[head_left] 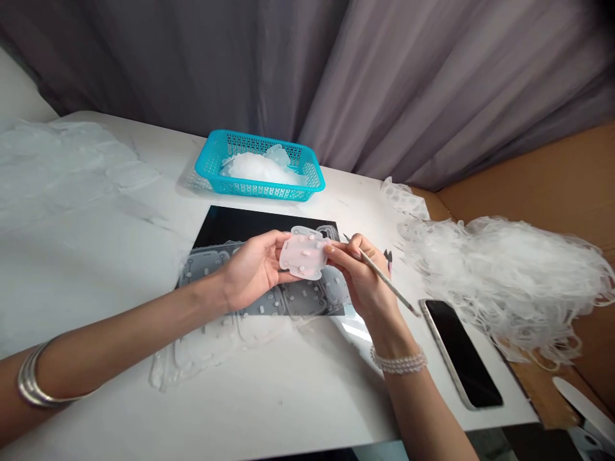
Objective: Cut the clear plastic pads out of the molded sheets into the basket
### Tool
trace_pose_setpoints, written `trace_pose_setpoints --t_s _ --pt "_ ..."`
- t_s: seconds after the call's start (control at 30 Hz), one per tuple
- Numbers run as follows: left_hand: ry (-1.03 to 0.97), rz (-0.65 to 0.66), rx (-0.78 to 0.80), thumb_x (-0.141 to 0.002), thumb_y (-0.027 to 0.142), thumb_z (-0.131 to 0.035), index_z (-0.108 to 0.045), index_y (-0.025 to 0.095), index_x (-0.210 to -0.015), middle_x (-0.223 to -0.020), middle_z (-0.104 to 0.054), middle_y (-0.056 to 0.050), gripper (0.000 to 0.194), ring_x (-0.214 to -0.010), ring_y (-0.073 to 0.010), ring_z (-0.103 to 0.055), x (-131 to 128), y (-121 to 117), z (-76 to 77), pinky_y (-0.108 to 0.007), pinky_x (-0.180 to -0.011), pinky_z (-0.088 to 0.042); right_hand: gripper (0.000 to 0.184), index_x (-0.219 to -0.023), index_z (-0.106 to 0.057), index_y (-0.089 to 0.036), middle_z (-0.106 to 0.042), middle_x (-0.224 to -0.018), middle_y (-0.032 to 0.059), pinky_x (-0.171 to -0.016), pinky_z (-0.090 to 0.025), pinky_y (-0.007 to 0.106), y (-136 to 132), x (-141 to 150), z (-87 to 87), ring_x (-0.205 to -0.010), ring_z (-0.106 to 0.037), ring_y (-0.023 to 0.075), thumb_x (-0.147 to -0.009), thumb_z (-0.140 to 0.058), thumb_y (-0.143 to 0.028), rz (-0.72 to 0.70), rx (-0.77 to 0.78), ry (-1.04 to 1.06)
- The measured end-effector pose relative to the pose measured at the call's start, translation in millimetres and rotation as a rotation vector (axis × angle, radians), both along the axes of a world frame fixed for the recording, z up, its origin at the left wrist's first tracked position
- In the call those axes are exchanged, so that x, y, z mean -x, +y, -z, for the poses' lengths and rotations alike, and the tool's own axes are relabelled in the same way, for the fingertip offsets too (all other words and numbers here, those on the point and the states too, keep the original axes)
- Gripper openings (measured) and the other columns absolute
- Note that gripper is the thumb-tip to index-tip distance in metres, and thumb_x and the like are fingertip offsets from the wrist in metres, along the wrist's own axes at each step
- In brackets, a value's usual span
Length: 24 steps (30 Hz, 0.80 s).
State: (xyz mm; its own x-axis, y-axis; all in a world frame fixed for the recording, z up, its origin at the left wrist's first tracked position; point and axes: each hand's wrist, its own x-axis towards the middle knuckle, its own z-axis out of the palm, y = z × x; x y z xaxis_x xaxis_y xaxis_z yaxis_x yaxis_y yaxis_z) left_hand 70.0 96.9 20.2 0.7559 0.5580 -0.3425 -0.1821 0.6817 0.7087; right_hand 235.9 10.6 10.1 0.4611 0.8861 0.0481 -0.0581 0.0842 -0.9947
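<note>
My left hand (252,269) holds a small translucent white silicone pad (303,254) with raised bumps, fingers curled round its left edge, above a black mat (230,225). My right hand (358,272) pinches the pad's right edge and also grips a thin pointed stick tool (389,283) that slants down to the right. Under both hands a larger clear silicone sheet (288,301) with rows of bumps lies across the mat and trails onto the white table (96,230).
A turquoise basket (214,169) with white silicone pieces stands behind the mat. A phone (461,352) lies face up at right, next to a big heap of white trimmed strips (509,282) on cardboard. A grey curtain hangs behind. Clear sheets lie at far left.
</note>
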Motion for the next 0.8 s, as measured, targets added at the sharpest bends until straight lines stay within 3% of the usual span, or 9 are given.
trace_pose_setpoints --t_s 0.1,0.2,0.33,0.4,0.53,0.7,0.8 --pt "0.034 -0.049 0.045 -0.093 0.031 -0.045 -0.055 0.009 -0.127 -0.139 -0.059 -0.020 0.041 -0.122 -0.0283 -0.063 0 2 2.5 -0.042 -0.104 -0.052 0.043 -0.065 -0.034 -0.024 -0.075 -0.085 0.0041 -0.073 -0.053 0.035 -2 0 -0.4 -0.075 -0.067 0.0177 -0.077 -0.075 -0.026 0.105 -0.069 -0.073" --pt "0.063 -0.042 0.088 -0.096 0.044 -0.040 -0.041 0.009 -0.141 -0.149 -0.048 -0.022 0.056 -0.127 -0.0285 -0.059 1 3 5.8 -0.041 -0.106 -0.051 0.042 -0.063 -0.034 -0.024 -0.077 -0.093 0.0060 -0.079 -0.052 0.037 -6 7 -4.4 -0.085 -0.070 0.0201 -0.083 -0.070 -0.025 0.218 -0.145 -0.313" --pt "0.007 0.062 0.098 -0.095 0.059 -0.031 -0.044 0.006 -0.140 -0.151 -0.045 -0.024 0.071 -0.133 -0.0318 -0.054 3 2 7.3 -0.043 -0.108 -0.049 0.038 -0.063 -0.033 -0.024 -0.078 -0.098 0.0089 -0.078 -0.054 0.038 -13 16 -12.9 -0.087 -0.073 0.0229 -0.087 -0.063 -0.024 -0.044 -0.073 -0.498" --pt "-0.047 0.064 0.111 -0.095 0.060 -0.032 -0.047 0.008 -0.139 -0.150 -0.048 -0.021 0.069 -0.134 -0.0316 -0.052 4 2 6.4 -0.044 -0.109 -0.048 0.033 -0.066 -0.035 -0.024 -0.078 -0.100 0.0095 -0.081 -0.054 0.041 -15 14 -16.4 -0.090 -0.073 0.0241 -0.086 -0.061 -0.023 -0.053 -0.092 -0.439" --pt "-0.101 0.011 0.186 -0.096 0.053 -0.037 -0.049 0.012 -0.140 -0.148 -0.051 -0.017 0.061 -0.132 -0.0313 -0.054 4 4 1.6 -0.048 -0.109 -0.047 0.018 -0.073 -0.042 -0.025 -0.079 -0.089 0.0056 -0.091 -0.051 0.048 -14 -5 -18.6 -0.094 -0.074 0.0255 -0.086 -0.053 -0.026 0.147 -0.286 -0.128" --pt "-0.054 -0.079 0.274 -0.099 0.042 -0.036 -0.056 0.007 -0.134 -0.138 -0.059 -0.021 0.053 -0.123 -0.0345 -0.061 1 -2 -2.6 -0.053 -0.103 -0.050 0.024 -0.078 -0.050 -0.025 -0.074 -0.071 0.0034 -0.078 -0.052 0.042 -12 -23 -16.8 -0.083 -0.073 0.0246 -0.093 -0.041 -0.040 0.266 -0.301 0.099" --pt "-0.027 -0.102 0.159 -0.096 0.031 -0.047 -0.062 0.007 -0.126 -0.131 -0.065 -0.020 0.042 -0.119 -0.0329 -0.064 -1 -4 -1.2 -0.051 -0.101 -0.052 0.035 -0.086 -0.061 -0.023 -0.066 -0.067 0.0020 -0.066 -0.052 0.036 -13 -26 -15.6 -0.075 -0.068 0.0209 -0.097 -0.038 -0.047 0.354 -0.286 0.111"
